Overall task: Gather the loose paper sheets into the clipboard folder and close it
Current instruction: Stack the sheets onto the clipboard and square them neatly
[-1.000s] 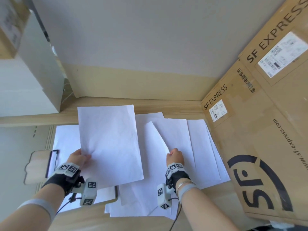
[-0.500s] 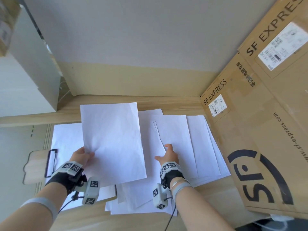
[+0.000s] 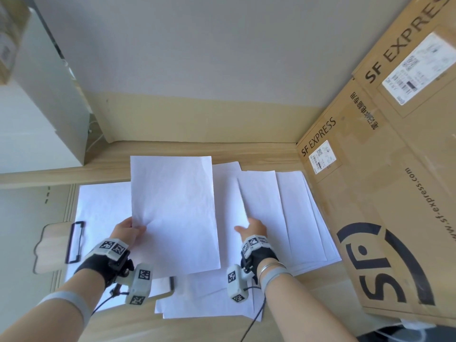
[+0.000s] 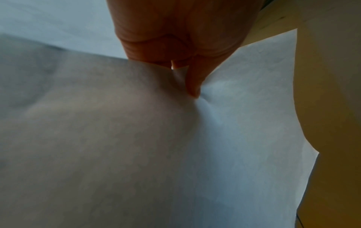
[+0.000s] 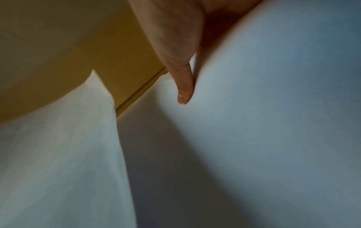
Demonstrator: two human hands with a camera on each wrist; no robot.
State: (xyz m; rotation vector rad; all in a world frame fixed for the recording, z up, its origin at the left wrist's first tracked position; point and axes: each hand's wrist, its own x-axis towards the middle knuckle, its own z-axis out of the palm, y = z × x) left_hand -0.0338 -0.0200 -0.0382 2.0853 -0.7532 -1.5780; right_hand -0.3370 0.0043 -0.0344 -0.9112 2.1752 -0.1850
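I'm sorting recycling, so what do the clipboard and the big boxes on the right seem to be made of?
Clipboard: looks like pale wood or wood-look board, matte, faint grain, with a dark, probably metal, wire clip. Boxes: brown cardboard, matte, printed lettering and stuck-on labels.

You are looking at a large cardboard box (image 3: pixel 385 218) standing along the right side, printed with "SF EXPRESS" and a big dark logo, carrying a small shipping label (image 3: pixel 322 156) near its left edge. A second cardboard panel (image 3: pixel 419 58) is overlapping it above, bearing a larger label (image 3: pixel 417 70). A pale wooden desk (image 3: pixel 197 149) is running beneath, meeting a two-tone wall (image 3: pixel 197 70), grey over beige. A white cabinet (image 3: pixel 44 107) is standing at the far left.
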